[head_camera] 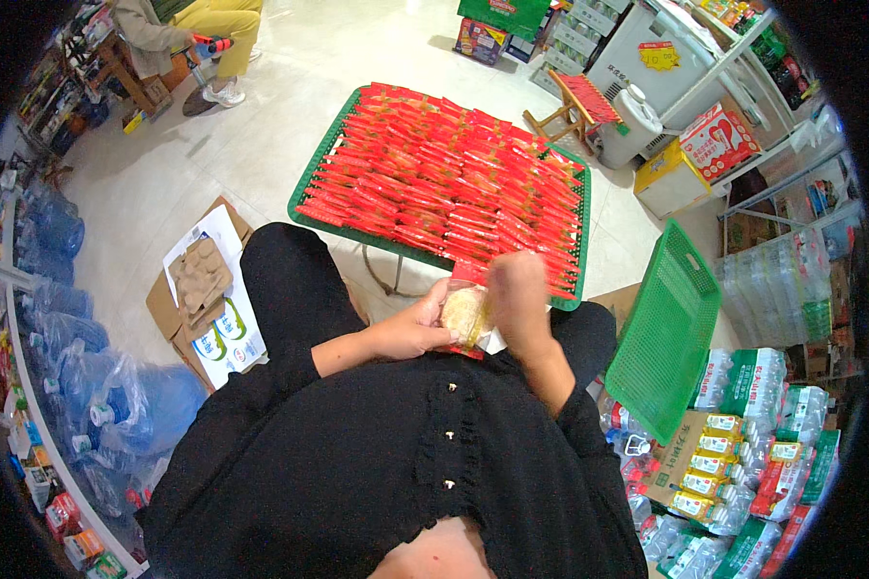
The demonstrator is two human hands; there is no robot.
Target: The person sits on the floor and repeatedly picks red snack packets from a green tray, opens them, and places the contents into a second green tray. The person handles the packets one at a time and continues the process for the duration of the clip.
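Observation:
My left hand (408,333) holds a clear and red packet (466,317) in front of my lap. A round, pale, crumbly-looking cake or biscuit shows through it, and a gold band crosses its right side. Curled and motion-blurred, my right hand (519,293) is just over the packet's right edge. The blur hides whether its fingers grip anything. Beyond my hands, many similar red packets (434,170) stand on edge in tight rows. They fill a green perforated plastic tray (317,161) that sits on a stand at knee height.
A green plastic basket (662,340) leans at my right beside packs of bottled drinks (717,463). Flattened cardboard (242,333) and an egg-carton-like pulp tray (201,273) lie left. Large blue water bottles (145,394) line the left shelf. A folding stool (586,101) stands ahead; a person (188,36) sits far left.

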